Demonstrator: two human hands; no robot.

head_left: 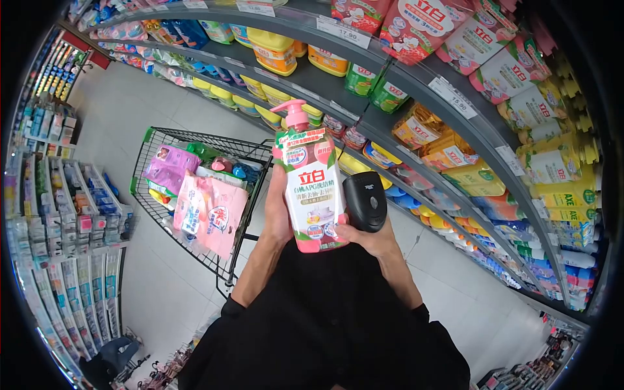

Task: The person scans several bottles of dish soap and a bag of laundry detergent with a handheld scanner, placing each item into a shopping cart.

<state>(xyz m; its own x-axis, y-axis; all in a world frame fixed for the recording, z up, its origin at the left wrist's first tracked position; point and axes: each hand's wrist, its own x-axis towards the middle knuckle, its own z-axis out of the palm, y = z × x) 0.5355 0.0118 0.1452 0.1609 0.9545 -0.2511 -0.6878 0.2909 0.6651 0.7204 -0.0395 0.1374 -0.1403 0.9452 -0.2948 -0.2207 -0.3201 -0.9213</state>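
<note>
A white and pink pump bottle of dish soap (312,188) is upright in front of my chest, its printed label facing me and its pink pump head at the top. My left hand (277,211) is wrapped round the bottle's left side, most of its fingers hidden behind it. My right hand (372,239) grips a black handheld barcode scanner (365,200) to the right of the bottle. The right thumb also rests on the bottle's lower right corner.
A wire shopping cart (140,162) stands to the left, holding a pink bag (211,211), a purple pack (170,168) and other goods. Tall shelves (448,97) of detergent bags and bottles curve along the right. More shelving (84,201) lines the aisle's left side.
</note>
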